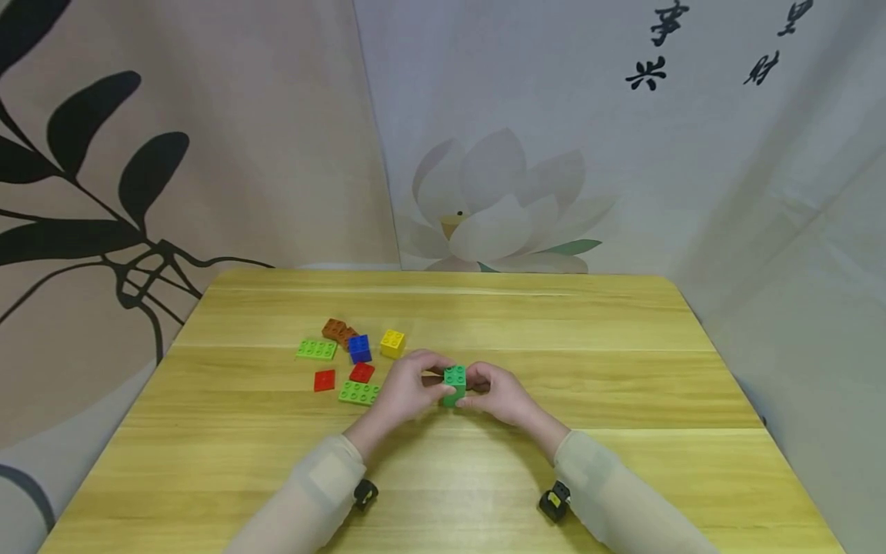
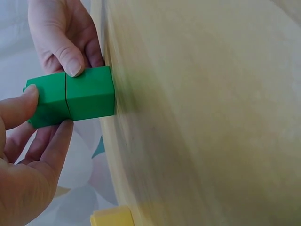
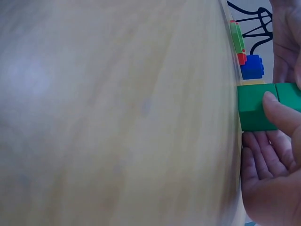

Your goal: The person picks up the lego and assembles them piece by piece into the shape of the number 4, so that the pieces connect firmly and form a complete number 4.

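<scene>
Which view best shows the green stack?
Left wrist: the green stack is large and uncropped, seam visible. Head shows it small, studs up; right wrist crops its upper block at the frame edge.

Wooden table [image 3: 117, 113] fills most of the view. Right edge: two green blocks [image 3: 254, 110] end to end, thin seam between. Right hand [image 3: 270, 188] holds them, thumb tip beside the seam, fingers below. Left hand [image 3: 284, 44] above, cut off by the frame. Behind: yellow block [image 3: 253, 82], mostly hidden; blue block [image 3: 250, 68]; red block [image 3: 241, 59]; light green block [image 3: 236, 37].
</scene>
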Available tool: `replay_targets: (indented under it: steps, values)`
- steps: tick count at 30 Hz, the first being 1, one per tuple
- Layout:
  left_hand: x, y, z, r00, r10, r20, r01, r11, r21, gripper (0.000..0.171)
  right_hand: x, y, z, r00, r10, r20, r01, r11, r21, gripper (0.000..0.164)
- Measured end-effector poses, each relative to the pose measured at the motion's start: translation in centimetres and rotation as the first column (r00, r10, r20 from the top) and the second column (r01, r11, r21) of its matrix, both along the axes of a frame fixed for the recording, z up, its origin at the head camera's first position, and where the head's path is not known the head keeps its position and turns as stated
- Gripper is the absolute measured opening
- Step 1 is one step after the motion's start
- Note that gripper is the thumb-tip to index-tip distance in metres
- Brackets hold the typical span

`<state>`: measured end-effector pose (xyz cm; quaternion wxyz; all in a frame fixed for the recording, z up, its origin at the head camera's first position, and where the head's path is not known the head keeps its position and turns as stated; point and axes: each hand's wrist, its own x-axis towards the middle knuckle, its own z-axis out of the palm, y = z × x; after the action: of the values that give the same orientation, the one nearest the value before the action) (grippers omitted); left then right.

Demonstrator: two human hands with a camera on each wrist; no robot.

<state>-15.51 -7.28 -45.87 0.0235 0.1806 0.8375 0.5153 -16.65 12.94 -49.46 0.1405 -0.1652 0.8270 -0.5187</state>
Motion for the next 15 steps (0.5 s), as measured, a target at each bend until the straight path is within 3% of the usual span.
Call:
replay_targets:
  steps: [15]
  values:
    - [0.04,-0.02,-0.51,1.0,-0.002,0.021,0.002,1.0,0.006,0.028,-0.13,-0.04,-0.25,1.0,0.0,0.002,0.0,1.0,-0.004,0.031]
